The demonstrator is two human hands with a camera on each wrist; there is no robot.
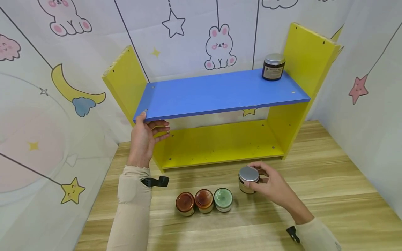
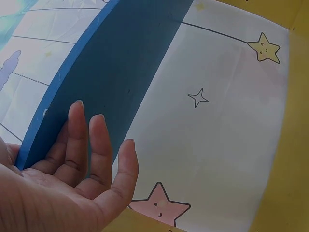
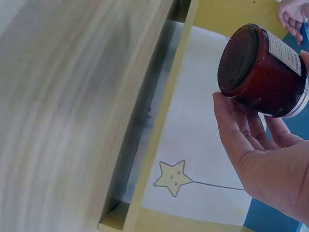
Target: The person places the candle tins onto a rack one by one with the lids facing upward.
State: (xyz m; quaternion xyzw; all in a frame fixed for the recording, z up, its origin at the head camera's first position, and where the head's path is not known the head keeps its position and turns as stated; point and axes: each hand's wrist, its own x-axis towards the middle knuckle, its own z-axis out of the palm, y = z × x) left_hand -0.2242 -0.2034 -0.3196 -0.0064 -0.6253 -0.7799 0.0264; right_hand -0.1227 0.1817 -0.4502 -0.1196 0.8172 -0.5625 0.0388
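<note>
My right hand [image 1: 271, 186] holds a dark red-brown glass jar [image 3: 263, 70] with a silver lid and pale label, thumb on one side and fingers on the other. In the head view this silver-lidded jar [image 1: 249, 176] is upright, in front of the shelf unit. My left hand [image 1: 142, 139] grips the front left corner of the blue shelf board [image 1: 213, 92], thumb on top. Its other fingers [image 2: 100, 140] spread loosely beneath the board. Left of the held jar, two reddish-brown jars [image 1: 185, 203] and a green jar [image 1: 223, 198] stand in a row.
Another silver-lidded dark jar [image 1: 273, 68] stands at the right end of the blue board. Yellow side panels [image 1: 309, 52] rise at both ends, and a yellow bottom board [image 1: 216, 143] lies below. The unit stands on a wood-grain table [image 1: 329, 195] against printed cloth walls.
</note>
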